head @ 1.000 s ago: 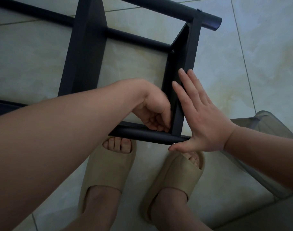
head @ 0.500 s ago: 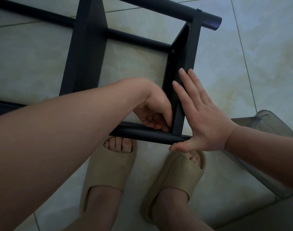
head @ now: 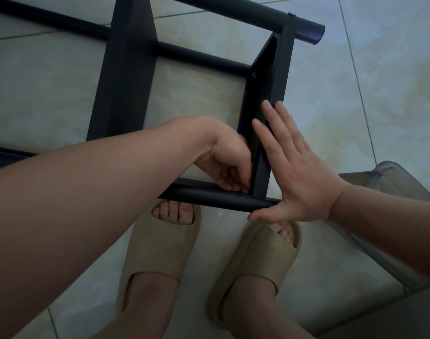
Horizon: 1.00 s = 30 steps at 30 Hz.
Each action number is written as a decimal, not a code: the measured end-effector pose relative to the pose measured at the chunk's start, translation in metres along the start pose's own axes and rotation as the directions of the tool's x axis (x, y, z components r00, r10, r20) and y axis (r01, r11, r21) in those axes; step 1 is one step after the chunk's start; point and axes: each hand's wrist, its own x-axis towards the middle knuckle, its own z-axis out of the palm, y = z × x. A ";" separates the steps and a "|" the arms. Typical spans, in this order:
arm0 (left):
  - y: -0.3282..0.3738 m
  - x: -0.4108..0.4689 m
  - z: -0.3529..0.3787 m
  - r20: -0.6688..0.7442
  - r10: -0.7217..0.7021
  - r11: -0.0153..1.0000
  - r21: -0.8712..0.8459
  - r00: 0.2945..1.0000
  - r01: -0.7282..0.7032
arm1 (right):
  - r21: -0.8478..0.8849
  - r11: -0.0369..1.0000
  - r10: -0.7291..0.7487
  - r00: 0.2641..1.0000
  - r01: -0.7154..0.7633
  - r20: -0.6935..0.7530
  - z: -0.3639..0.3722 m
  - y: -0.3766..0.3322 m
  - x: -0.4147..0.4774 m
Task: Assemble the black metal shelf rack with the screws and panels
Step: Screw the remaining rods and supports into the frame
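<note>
The black metal shelf rack lies on its side on a tiled floor, its round tubes joined by flat panels. My right hand presses flat, fingers straight, against the outer face of the end panel, thumb under the near tube. My left hand reaches inside the frame with curled fingertips pinched at the corner where panel meets tube; what they hold is hidden. A screw head shows higher on the panel's inner face.
My two feet in beige slides stand just under the near tube. A translucent grey plastic object sits at the right edge. A second flat panel crosses the frame at the left.
Almost nothing moved. My left fingers shifted slightly at the inner corner; my right hand stays flat on the panel.
</note>
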 end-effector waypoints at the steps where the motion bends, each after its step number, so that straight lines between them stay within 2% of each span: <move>1: -0.001 0.000 0.000 0.000 0.020 1.000 -0.004 1.000 -0.020 | 0.001 1.000 0.000 1.000 0.000 0.000 0.000 0.000 0.000; 5: -0.007 0.000 0.000 0.014 0.060 0.997 -0.047 0.998 -0.059 | 0.001 1.000 -0.002 1.000 0.002 -0.001 0.000 0.000 0.000; 12: -0.005 0.002 -0.004 0.036 0.014 1.000 0.006 0.999 -0.014 | -0.006 1.000 -0.004 1.000 0.004 -0.002 0.000 0.000 0.000; 30: -0.006 0.002 -0.002 0.085 -0.046 0.999 0.015 0.995 0.045 | -0.017 1.000 0.006 1.000 -0.006 0.006 -0.001 -0.001 -0.001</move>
